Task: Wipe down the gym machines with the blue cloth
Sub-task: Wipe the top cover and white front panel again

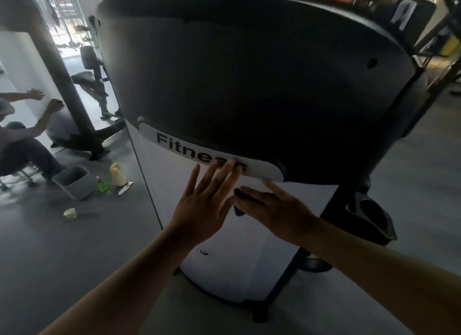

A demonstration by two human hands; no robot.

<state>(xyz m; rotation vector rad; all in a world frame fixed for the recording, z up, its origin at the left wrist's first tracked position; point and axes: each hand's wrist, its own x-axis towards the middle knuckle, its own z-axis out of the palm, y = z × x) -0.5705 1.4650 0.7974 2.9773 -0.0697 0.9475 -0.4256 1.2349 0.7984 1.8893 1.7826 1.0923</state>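
Both my hands flat, fingers straight: Fitness label (174, 145) at left hand (202, 205) fingertips, blue cloth (238, 211) pressed under right hand (277, 210).

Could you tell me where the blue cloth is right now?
In the head view, the blue cloth peeks out right of centre from under the right hand, pressed on the machine's white panel below the Fitness label, beside the left hand.

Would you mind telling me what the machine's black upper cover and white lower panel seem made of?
Black upper cover: probably moulded plastic, matt, given its smooth curve and dull sheen. White lower panel: likely glossy plastic or painted metal; smooth, faint reflections.
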